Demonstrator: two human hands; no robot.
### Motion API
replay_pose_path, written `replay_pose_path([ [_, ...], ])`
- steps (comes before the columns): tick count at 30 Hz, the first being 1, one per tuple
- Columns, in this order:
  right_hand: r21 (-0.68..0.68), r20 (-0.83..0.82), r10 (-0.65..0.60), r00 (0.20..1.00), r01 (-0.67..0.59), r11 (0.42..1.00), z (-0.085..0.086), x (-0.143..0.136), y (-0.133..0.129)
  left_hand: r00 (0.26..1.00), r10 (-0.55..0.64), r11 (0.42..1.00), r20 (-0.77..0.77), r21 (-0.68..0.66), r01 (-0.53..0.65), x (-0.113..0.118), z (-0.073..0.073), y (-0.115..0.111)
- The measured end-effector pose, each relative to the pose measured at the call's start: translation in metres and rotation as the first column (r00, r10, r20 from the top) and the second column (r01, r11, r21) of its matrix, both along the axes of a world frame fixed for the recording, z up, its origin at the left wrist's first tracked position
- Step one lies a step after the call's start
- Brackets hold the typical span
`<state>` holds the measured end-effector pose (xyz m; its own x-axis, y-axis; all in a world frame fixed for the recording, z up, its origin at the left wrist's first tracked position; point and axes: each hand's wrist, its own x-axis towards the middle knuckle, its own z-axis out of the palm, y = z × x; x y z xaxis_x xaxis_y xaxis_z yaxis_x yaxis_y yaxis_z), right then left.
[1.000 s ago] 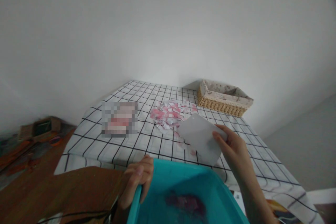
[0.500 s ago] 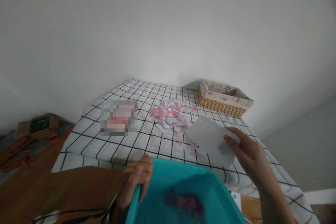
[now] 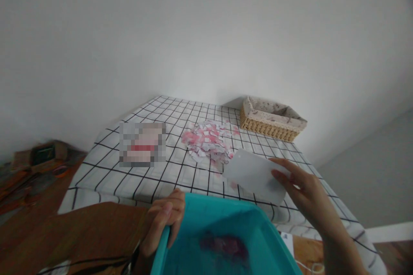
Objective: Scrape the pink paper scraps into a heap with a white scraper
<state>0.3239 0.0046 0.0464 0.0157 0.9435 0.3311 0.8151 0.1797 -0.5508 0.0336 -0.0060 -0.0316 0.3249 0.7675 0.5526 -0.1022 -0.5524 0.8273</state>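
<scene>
My left hand (image 3: 166, 219) is wrapped round the left rim of a teal plastic bin (image 3: 222, 206), just below the table's front edge. A dark reddish, blurred item (image 3: 224, 247) lies at the bottom of the bin. Between thumb and fingers, my right hand (image 3: 298, 184) pinches a thin, light grey plastic sheet (image 3: 253, 176) with a small hole near one corner. The sheet is tilted over the tablecloth, its far edge close to a heap of torn white and pink paper scraps (image 3: 209, 139).
A wicker basket (image 3: 272, 124) with a patterned cloth lining stands at the table's back right. On the left of the checked tablecloth (image 3: 174, 116) lies a pixelated item (image 3: 142, 145). Cardboard boxes (image 3: 48, 154) sit on the floor at far left, beside the table.
The sheet in my right hand has tilted flatter and its far edge sits slightly lower. My left hand keeps its hold on the bin rim. The whole view has shifted slightly.
</scene>
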Motion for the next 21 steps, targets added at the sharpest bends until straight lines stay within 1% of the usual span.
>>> replay_pose_path([
  [5,0.073,0.146,-0.017,0.989,0.006,0.997,0.008,-0.007,-0.009,1.000,-0.001,1.000,0.006,0.015,0.001,0.000,0.000,0.001],
  [8,0.097,0.209,-0.004,0.978,-0.017,0.995,0.011,-0.012,-0.015,1.000,0.000,1.000,-0.014,0.008,0.000,-0.001,-0.001,0.001],
  [11,0.134,0.262,-0.006,0.965,-0.030,0.991,0.012,-0.015,-0.019,1.000,-0.019,1.000,-0.018,0.010,0.019,-0.002,-0.005,0.002],
  [14,0.182,0.310,-0.032,0.950,-0.026,0.983,0.009,-0.015,-0.018,1.000,-0.011,1.000,-0.011,0.017,0.012,-0.001,-0.006,0.002],
  [18,0.214,0.341,-0.082,0.936,0.008,0.977,0.003,-0.014,-0.010,1.000,-0.001,0.998,-0.005,0.057,0.001,0.001,0.003,0.002],
  [21,0.246,0.335,-0.129,0.933,0.046,0.968,0.001,-0.014,-0.006,1.000,0.025,0.998,0.001,0.056,-0.025,0.003,0.008,0.002],
])
